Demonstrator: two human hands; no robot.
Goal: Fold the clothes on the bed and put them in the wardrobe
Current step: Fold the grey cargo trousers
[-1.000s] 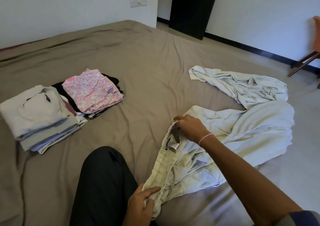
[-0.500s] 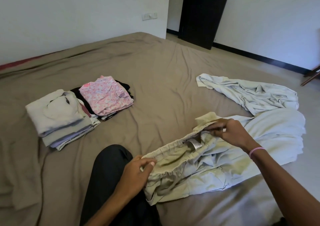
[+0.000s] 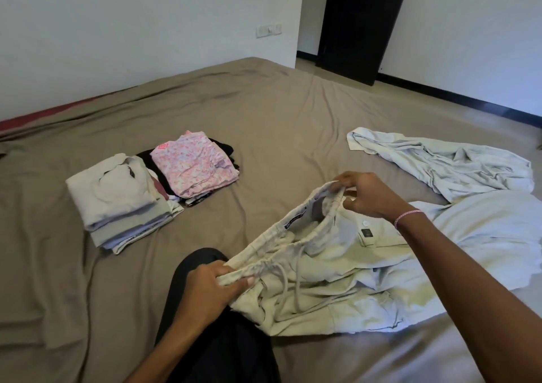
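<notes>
Left fingers (image 3: 224, 272): the left hand (image 3: 208, 293) grips the near end of the waistband (image 3: 296, 237), thumb pressed over the gathered cloth.
Right fingers (image 3: 340, 181): the right hand (image 3: 370, 196) pinches the far end of the same waistband, raised off the sheet; a pink bracelet (image 3: 408, 216) sits on the wrist.
Why held so: the band is drawn taut between the two hands, probably to square the waist before the first fold is laid.
Trousers (image 3: 328, 291): pale cream, soft and creased; a drawstring (image 3: 289, 283) hangs loose, a dark label shows inside the band, and a button sits above a small dark tag.
Where they lie: on the bed (image 3: 264, 113), just beside the person's knee (image 3: 202, 265). The waist is lifted, and the legs sprawl rightward, one rumpled leg (image 3: 445, 163) bending back across the sheet.
Folded stacks: a grey-white stack (image 3: 117, 201) and a pink floral stack (image 3: 193, 168) sit side by side to the left, well apart from the trousers, likely parked for carrying.
Progress: these trousers are not yet folded.
Beyond: a dark door (image 3: 360, 25) stands past the bed's far corner; whether it is the wardrobe cannot be told.
</notes>
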